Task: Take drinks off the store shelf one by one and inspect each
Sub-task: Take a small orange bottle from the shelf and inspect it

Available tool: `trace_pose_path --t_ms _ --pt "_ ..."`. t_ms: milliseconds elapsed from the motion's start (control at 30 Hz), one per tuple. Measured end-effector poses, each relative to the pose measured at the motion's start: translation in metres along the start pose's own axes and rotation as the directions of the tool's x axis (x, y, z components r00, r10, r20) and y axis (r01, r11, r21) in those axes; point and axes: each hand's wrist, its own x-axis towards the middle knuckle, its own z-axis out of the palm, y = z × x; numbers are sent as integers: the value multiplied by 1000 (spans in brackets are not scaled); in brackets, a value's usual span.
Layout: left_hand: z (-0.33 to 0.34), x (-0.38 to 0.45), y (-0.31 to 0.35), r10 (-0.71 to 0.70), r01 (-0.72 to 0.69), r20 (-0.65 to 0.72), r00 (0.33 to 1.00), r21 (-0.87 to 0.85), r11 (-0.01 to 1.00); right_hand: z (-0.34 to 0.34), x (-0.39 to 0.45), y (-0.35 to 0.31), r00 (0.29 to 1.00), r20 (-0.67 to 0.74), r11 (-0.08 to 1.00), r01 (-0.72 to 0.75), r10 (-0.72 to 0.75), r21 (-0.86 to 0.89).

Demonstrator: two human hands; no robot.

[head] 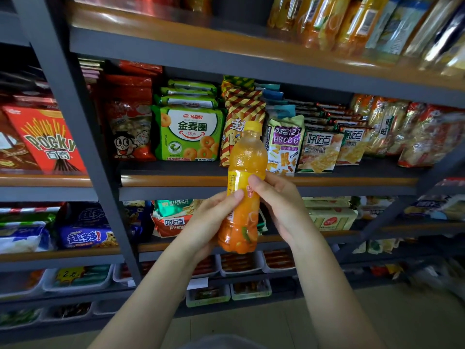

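I hold an orange juice bottle (245,187) with a yellow cap upright in front of the shelves, at the middle of the view. My left hand (208,222) grips its lower left side, thumb lying across the label. My right hand (279,205) grips it from the right, thumb on the label's front. More orange drink bottles (324,23) stand on the top shelf (176,31) at the upper right, beside pale yellow and blue bottles (402,28).
Grey metal shelving (83,137) with wooden edges fills the view. Snack bags sit on the middle shelf behind the bottle: a green ring-biscuit pack (188,132), red bags, cracker packs. A Pocky box (45,139) is at left. Trays of small goods line the low shelves.
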Motion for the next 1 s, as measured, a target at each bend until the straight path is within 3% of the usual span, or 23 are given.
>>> trace_pose_path --t_ms 100,200,333,433,600,733,900,1000 --pt "3 2 -2 71 -64 -75 995 96 993 -1 -1 -1 999 -41 998 22 -25 -61" --pt "6 2 -4 115 -106 -126 985 75 991 -2 -1 1 997 -69 996 28 -34 -88" --pt "3 -2 -2 52 -54 -20 998 -115 992 -6 0 -2 1000 -28 1000 -2 1 -24" --pt "1 -2 0 45 -34 88 995 -125 992 -7 -2 -4 999 38 999 -32 31 34" --pt "8 1 1 22 -22 0 1000 64 998 -5 -1 -5 997 -72 998 35 -39 -60" --pt "13 3 -4 86 -88 -100 991 -14 996 -3 1 1 991 -119 996 45 -55 -82" --pt "7 1 0 20 -17 24 1000 -98 995 -7 1 0 999 -50 997 7 -11 -79" --pt "6 5 1 31 -31 10 999 35 999 -4 0 3 996 -82 996 35 -42 -82"
